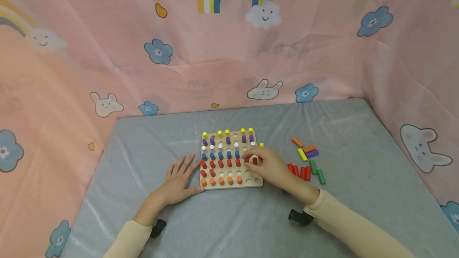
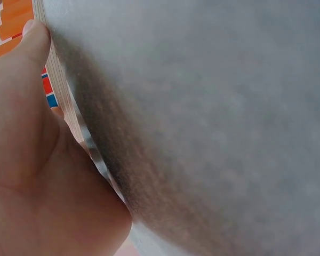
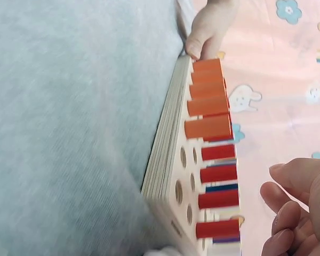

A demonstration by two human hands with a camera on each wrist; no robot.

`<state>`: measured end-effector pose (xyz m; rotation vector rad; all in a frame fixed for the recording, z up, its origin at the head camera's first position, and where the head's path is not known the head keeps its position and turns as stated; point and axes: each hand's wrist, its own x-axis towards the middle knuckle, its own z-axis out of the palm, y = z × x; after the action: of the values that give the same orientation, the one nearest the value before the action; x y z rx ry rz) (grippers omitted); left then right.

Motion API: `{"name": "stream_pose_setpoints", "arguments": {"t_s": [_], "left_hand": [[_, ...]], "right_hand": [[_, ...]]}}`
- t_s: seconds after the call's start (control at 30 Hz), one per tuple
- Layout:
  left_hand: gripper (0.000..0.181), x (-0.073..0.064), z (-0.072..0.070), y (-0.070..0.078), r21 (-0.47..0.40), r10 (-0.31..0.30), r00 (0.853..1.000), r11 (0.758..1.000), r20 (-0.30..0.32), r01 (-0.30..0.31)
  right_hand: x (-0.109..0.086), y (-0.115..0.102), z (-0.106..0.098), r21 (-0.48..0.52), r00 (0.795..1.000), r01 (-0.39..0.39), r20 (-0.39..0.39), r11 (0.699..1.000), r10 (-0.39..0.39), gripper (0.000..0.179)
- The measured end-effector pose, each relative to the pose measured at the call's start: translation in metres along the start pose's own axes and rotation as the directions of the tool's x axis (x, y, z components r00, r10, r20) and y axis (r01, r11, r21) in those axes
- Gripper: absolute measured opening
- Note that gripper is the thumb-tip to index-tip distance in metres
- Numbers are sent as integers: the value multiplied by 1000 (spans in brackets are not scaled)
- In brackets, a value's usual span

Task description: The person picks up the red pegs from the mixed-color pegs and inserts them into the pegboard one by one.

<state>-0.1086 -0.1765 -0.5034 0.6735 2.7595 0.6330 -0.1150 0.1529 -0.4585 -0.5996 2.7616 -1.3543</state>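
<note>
A wooden pegboard (image 1: 215, 188) stands on the grey cloth, with rows of yellow, purple, white, blue, red and orange pegs. My left hand (image 1: 178, 184) lies spread at its left side, with the thumb against the near left corner; the left wrist view shows that thumb (image 2: 34, 42) on the board's edge. My right hand (image 1: 269, 165) hovers over the board's right side, near a red peg (image 1: 255, 160). In the right wrist view its bent fingers (image 3: 287, 221) are apart from the red pegs (image 3: 218, 200), and nothing shows between thumb and fingertips.
Right of the board lie loose pegs: several red pegs (image 1: 303, 173), two green pegs (image 1: 320, 176), orange pegs (image 1: 297, 142), a yellow peg (image 1: 302, 155) and a purple peg (image 1: 312, 153). A blue peg (image 1: 285, 192) is partly hidden under the right wrist. Pink printed fabric (image 1: 222, 59) hangs behind the table.
</note>
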Motion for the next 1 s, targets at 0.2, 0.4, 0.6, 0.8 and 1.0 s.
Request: {"name": "stream_pose_setpoints", "arguments": {"t_s": [0.2, 0.4, 0.6, 0.8, 1.0], "left_hand": [[90, 1, -4, 4, 37, -34, 999, 999, 38, 32], [90, 1, -5, 5, 48, -47, 998, 998, 52, 44], [89, 1, -4, 4, 50, -49, 997, 998, 54, 46], [90, 1, -4, 4, 51, -45, 997, 998, 54, 43], [91, 1, -3, 3, 46, -43, 998, 998, 47, 41]], "right_hand": [[-8, 9, -11, -26, 999, -37, -35, 999, 37, 17], [-13, 17, -18, -65, 997, -39, -71, 997, 35, 17], [-18, 24, -25, -87, 995, -54, -85, 995, 46, 17], [-26, 37, -30, -89, 993, -66, -107, 994, 56, 19], [-35, 48, -34, -103, 988, -79, -141, 992, 64, 21]]}}
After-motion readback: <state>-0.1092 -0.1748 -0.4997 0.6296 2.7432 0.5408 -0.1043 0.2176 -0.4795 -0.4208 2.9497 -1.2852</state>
